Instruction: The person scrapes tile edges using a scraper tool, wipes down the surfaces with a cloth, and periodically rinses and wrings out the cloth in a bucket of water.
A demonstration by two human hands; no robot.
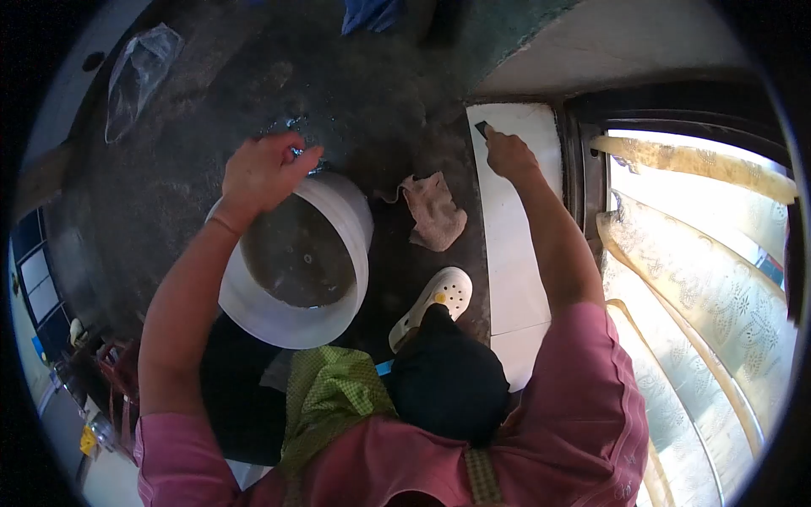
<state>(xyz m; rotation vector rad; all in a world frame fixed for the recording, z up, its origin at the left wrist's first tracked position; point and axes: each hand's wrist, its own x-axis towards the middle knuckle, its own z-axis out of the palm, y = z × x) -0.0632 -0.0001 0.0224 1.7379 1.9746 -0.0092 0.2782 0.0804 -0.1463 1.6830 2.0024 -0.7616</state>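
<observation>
Biggest stuff first: dark floor over the upper left of the frame, looks damp near the middle; then the white tiles running down right of centre, which I'd read as the surface being worked, going by where the right arm reaches; then the bucket, left of centre, murky water in it; the left hand sits over its far rim, fingers curled in, and I honestly can't tell if it's gripping anything; the pink cloth lies loose on the floor between bucket and tiles, no hand on it; the right hand is up at the far end of the tiles, pinching the little black piece, fingers closed round it; smallest is some glinty bit by the left fingertips, too blurry to name. For doing this well, I'd hold that black piece low and flat so its edge doesn't dig in; work from the far end back towards yourself, short strokes, light pressure; mind the dark frame along the right of the tiles, easy to knock knuckles there; and don't lean weight on the bucket rim, it could tip
</observation>
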